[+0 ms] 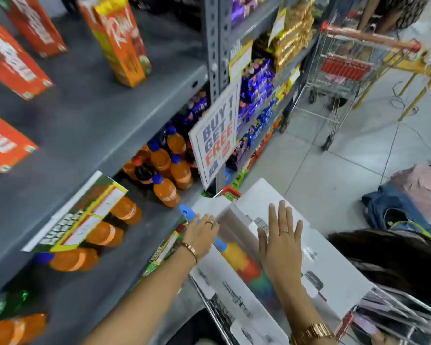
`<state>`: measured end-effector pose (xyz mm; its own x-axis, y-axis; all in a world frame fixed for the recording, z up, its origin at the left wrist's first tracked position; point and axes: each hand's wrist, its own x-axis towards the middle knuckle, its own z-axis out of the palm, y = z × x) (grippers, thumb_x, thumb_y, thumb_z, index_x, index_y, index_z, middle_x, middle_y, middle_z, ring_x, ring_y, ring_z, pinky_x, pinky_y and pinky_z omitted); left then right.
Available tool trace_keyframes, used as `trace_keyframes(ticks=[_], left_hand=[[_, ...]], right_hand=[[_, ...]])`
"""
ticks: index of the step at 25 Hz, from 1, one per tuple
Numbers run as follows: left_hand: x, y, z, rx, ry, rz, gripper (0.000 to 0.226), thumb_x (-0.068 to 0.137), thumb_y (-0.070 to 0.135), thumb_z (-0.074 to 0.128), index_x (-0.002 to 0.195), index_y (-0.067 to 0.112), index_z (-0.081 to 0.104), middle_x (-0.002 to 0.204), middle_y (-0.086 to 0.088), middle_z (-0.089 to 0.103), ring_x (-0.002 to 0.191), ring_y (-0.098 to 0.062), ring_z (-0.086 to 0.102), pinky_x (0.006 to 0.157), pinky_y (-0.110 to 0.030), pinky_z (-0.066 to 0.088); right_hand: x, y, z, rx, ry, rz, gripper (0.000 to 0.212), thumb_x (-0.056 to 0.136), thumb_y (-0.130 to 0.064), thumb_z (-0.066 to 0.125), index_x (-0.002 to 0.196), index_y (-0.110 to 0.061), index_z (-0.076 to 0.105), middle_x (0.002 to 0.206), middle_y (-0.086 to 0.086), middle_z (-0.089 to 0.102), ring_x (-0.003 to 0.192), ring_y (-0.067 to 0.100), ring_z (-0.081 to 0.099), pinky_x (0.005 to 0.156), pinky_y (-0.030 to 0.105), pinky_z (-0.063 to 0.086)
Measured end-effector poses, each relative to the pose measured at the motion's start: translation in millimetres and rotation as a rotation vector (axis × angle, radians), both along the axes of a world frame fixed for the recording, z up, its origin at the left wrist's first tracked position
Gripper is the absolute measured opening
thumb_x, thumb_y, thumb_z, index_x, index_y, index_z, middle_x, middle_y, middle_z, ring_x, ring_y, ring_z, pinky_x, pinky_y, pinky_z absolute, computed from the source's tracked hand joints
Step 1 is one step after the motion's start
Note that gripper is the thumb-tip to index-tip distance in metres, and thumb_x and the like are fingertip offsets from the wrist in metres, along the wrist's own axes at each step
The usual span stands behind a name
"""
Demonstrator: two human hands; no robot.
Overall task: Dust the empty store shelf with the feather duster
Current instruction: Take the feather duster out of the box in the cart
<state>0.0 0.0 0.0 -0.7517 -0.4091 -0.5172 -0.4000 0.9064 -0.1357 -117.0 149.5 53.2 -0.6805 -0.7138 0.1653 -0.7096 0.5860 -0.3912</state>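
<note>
The feather duster lay in a white box atop the cart, blue handle pointing up-left toward the shelf, colourful feathers toward the person. The left hand was on the handle, fingers curled, though whether the grip had closed was unclear. The right hand was spread flat over the box, beside the feathers.

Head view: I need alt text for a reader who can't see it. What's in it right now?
The person's left hand closes on the blue handle of a feather duster lying between white boxes in a shopping cart, while the right hand rests open and flat over it. To the left, a grey shelf holds juice cartons, with orange soda bottles below.
</note>
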Motion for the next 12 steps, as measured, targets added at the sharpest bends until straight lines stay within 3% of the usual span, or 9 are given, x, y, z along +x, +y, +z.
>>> trace_keyframes(ticks=[3,6,10,12], left_hand=[[-14.8,-4.4,-21.3,-0.089,-0.158,-0.031,0.038,0.097,0.011,0.038,0.135,0.009,0.040,0.137,-0.013,0.047,0.134,-0.030,0.031,0.118,-0.051,0.010],[-20.4,-1.2,-40.5,-0.124,-0.196,-0.086,0.030,0.098,0.005,0.035,0.121,0.008,0.053,0.126,-0.011,0.055,0.121,-0.030,0.047,0.118,-0.050,0.011],[-17.9,-0.7,-41.9,-0.115,-0.201,-0.120,0.028,0.097,0.003,0.037,0.116,0.006,0.058,0.127,-0.013,0.051,0.117,-0.030,0.050,0.103,-0.042,0.035],[-16.2,2.8,-31.4,-0.105,-0.165,-0.146,0.025,0.095,0.004,0.040,0.111,0.008,0.060,0.123,-0.012,0.054,0.113,-0.029,0.052,0.096,-0.039,0.038]], right_hand=[[-4.5,0.0,-26.4,0.027,0.014,0.015,0.056,0.084,-0.008,0.063,0.133,0.001,0.038,0.142,0.026,0.035,0.130,0.043,0.032,0.105,0.058,0.018],[-5.2,5.9,-50.1,0.074,0.012,0.043,0.056,0.085,-0.011,0.062,0.134,0.000,0.037,0.143,0.025,0.034,0.131,0.042,0.030,0.105,0.056,0.012],[-4.9,12.3,-58.0,0.087,0.000,0.039,0.054,0.091,-0.017,0.053,0.137,-0.003,0.030,0.148,0.021,0.025,0.136,0.037,0.021,0.108,0.050,0.004],[-5.1,12.6,-55.7,0.072,0.005,0.031,0.054,0.091,-0.016,0.054,0.137,-0.003,0.030,0.148,0.021,0.024,0.137,0.037,0.019,0.108,0.050,0.004]])
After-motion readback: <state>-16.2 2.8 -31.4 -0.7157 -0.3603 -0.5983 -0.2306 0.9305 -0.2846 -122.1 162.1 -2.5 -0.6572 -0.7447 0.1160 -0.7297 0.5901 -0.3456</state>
